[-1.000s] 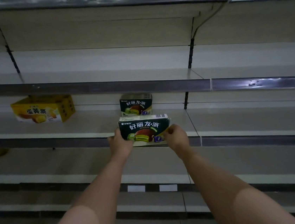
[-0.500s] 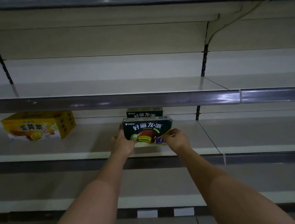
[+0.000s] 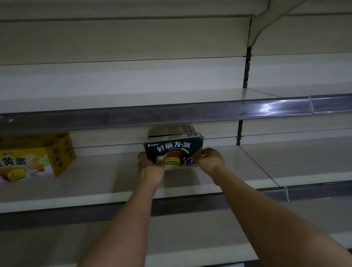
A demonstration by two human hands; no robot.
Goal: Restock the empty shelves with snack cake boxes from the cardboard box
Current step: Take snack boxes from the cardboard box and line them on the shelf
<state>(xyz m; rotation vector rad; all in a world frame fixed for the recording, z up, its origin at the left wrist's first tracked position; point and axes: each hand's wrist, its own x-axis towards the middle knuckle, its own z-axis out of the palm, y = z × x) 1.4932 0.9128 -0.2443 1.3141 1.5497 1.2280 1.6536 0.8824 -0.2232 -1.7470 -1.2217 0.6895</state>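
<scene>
The green box [image 3: 174, 153] stands on the middle shelf [image 3: 110, 182], directly in front of a second box [image 3: 170, 131]. The left hand [image 3: 151, 165] grips its lower left corner; the right hand [image 3: 209, 158] grips its lower right corner. A yellow box [image 3: 24, 159] sits well apart to the left.

Both my arms reach forward, bare to the elbow.
My left hand [image 3: 151, 167] and right hand [image 3: 211, 159] grip opposite lower corners of a box.

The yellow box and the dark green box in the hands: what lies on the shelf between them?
Nothing: in the head view, the shelf is bare between the yellow box and the dark green box.
</scene>
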